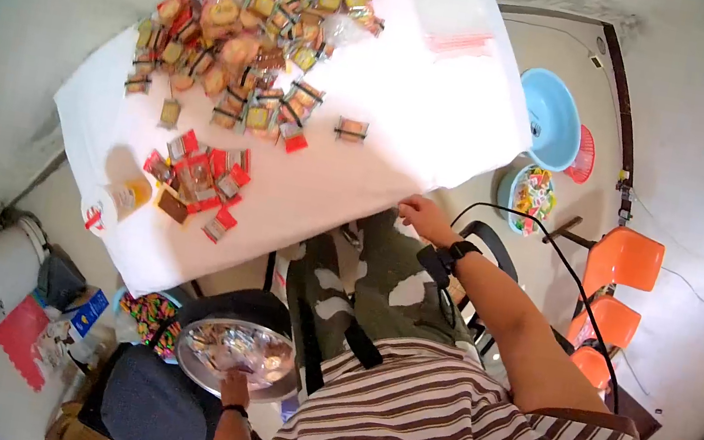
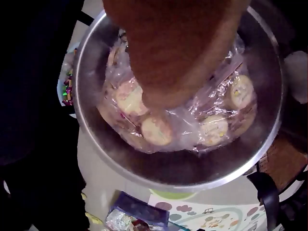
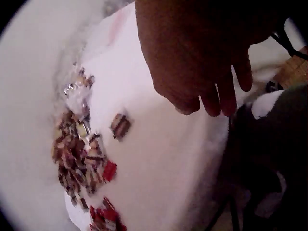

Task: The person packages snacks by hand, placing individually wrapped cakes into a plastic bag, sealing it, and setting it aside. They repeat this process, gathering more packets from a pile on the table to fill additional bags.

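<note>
My left hand (image 1: 235, 388) reaches over the near rim of a round metal bowl (image 2: 183, 171). Clear-wrapped round biscuits (image 2: 156, 131) fill its bottom, and the hand overlaps them in the left wrist view. Its fingertips are hidden there, so I cannot tell whether they grip a packet. The right hand (image 1: 427, 220) is at the front edge of the white-covered table (image 1: 355, 202), fingers loosely bent and holding nothing. A single wrapped biscuit pack (image 1: 351, 130) lies apart on the cloth, beyond that hand.
A large heap of wrapped biscuits (image 1: 241, 46) covers the table's back left, with red packets (image 1: 198, 177) nearer. A plastic jar (image 1: 127, 196) lies at the left corner. Blue basins (image 1: 546, 113) and orange chairs (image 1: 627, 259) are on the right. A tub of colourful sweets (image 1: 149, 312) sits lower left.
</note>
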`<action>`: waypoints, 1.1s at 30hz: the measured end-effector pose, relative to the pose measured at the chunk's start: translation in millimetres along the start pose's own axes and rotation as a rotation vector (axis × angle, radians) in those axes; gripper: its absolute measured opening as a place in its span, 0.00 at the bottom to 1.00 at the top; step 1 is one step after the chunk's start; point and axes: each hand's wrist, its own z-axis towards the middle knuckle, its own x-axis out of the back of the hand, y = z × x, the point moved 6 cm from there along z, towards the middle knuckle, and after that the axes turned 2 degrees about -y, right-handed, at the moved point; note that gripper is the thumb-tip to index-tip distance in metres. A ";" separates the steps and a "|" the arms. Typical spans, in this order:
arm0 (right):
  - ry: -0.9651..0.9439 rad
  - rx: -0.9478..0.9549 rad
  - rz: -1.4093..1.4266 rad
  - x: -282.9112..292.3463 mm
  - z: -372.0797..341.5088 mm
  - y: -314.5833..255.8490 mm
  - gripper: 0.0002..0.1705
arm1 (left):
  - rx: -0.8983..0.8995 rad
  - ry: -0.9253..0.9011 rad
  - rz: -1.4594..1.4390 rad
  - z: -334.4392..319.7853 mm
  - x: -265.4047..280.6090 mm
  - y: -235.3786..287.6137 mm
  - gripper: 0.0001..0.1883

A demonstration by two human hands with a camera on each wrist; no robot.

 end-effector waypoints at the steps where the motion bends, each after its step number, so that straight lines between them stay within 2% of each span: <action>1: 0.054 0.018 0.042 12.9 -0.7 -9.1 0.21 | -0.092 0.146 0.016 -10.7 5.3 0.6 0.17; 2: 0.061 0.029 0.043 23.7 7.8 -11.2 0.21 | -0.090 0.158 0.020 -12.7 4.3 0.0 0.17; 4: 0.180 0.018 0.305 52.2 29.4 -10.9 0.19 | 0.073 -0.110 -0.530 -1.6 -23.6 -9.8 0.16; 5: 0.217 0.000 0.290 74.9 32.5 -28.4 0.18 | 0.013 -0.097 -0.498 1.2 10.9 -4.6 0.17; 7: 0.345 0.124 0.320 116.0 65.2 -32.4 0.17 | -0.104 -0.064 -0.434 -1.7 145.2 17.6 0.17; 9: 0.480 0.142 0.229 157.1 96.7 -39.1 0.15 | 0.188 0.263 -0.558 13.6 231.0 18.9 0.15; 10: 0.545 0.137 0.130 177.7 112.8 -45.7 0.15 | 0.145 0.499 -0.602 19.4 284.8 29.5 0.14; 11: 0.651 0.226 -0.008 197.1 127.1 -55.9 0.14 | 0.117 0.630 -0.639 35.3 315.2 33.1 0.13; 12: 0.758 0.316 -0.148 212.3 139.0 -66.0 0.14 | 0.112 0.637 -0.737 51.0 355.4 41.4 0.14; 14: 0.737 0.280 -0.174 238.2 156.0 -91.3 0.14 | 0.081 0.644 -0.872 84.8 418.4 58.8 0.15; 15: 0.777 0.384 -0.301 248.3 166.2 -104.5 0.15 | 0.057 0.642 -0.909 103.0 441.3 65.8 0.16; 16: 0.813 0.486 -0.426 254.4 174.6 -116.9 0.15 | -0.032 0.641 -0.870 111.4 482.4 82.0 0.16; 18: 0.785 0.465 -0.474 268.3 196.3 -125.1 0.16 | -0.123 0.673 -0.786 127.2 545.1 111.6 0.17; 20: 0.758 0.520 -0.805 268.8 215.7 -128.6 0.14 | -0.178 0.682 -0.773 140.1 588.7 134.7 0.17; 21: 0.622 0.427 -0.894 269.0 219.7 -133.0 0.11 | -0.195 0.689 -0.747 143.9 607.3 145.4 0.17; 28: 0.525 0.460 -0.946 277.7 230.8 -126.0 0.05 | -0.302 0.625 -0.774 164.8 677.1 190.1 0.17; 30: 0.524 0.512 -0.913 279.6 232.1 -124.6 0.06 | -0.332 0.663 -0.775 172.7 682.6 193.7 0.17; 32: 0.610 0.738 -0.956 273.9 222.5 -132.2 0.06 | -0.356 0.628 -0.801 182.3 679.7 196.6 0.17; 33: 0.616 0.745 -0.949 274.4 223.1 -133.9 0.06 | -0.345 0.605 -0.847 184.6 679.8 198.3 0.17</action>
